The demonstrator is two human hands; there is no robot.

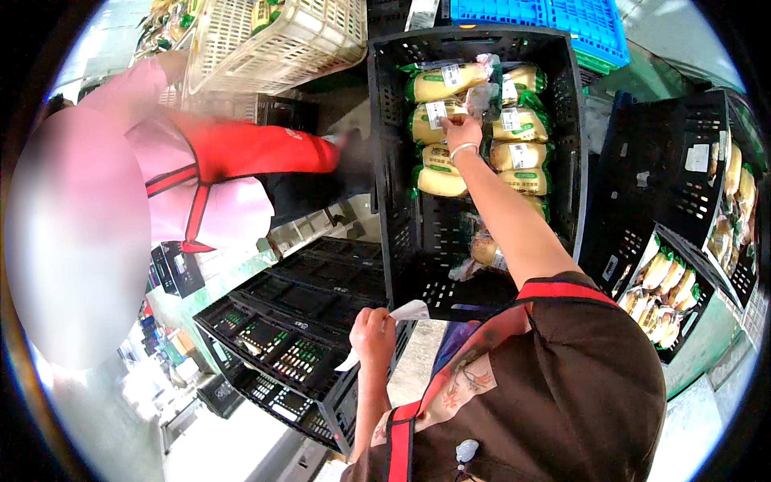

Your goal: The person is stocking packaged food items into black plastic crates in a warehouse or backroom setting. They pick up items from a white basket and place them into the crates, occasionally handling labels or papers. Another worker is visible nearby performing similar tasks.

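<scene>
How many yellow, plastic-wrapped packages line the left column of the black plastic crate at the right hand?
4: top package, second package at the right hand, third package below, bottom package; others may be hidden.

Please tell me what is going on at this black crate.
A person's right hand is at a white label on one of the wrapped, pale-yellow packs in the black crate. The left hand pinches a white paper strip near the crate's lower edge. Several packs carry white labels; on others, none shows. A co-worker in a red apron is to the left.
</scene>
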